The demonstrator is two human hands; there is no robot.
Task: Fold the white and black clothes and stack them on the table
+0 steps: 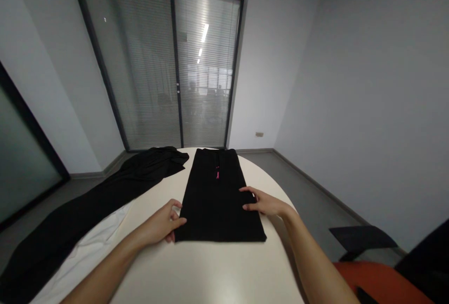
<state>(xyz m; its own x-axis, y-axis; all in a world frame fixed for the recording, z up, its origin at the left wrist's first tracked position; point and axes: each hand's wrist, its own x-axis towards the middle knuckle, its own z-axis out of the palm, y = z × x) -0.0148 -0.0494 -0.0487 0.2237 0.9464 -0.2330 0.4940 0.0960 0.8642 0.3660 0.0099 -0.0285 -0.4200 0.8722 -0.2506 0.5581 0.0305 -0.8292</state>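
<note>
A folded black garment [215, 213] lies flat on the round cream table [196, 271], its long sides running away from me. Near its far end a small pink tag or cord end [218, 175] shows on the dark cloth; its exact kind is too small to tell. My left hand [164, 222] is at the near left edge, thumb over the cloth and the other fingers curled at its side. Across from it, my right hand [264, 202] rests on the right edge, with thumb and forefinger apart on top of the fabric.
To the left, a loose black garment [105, 196] is spread along the table edge, with white cloth [94, 243] beneath it. An orange-seated chair [377, 283] with a black armrest stands at the lower right. Beyond the table is a glass partition [206, 107] with blinds.
</note>
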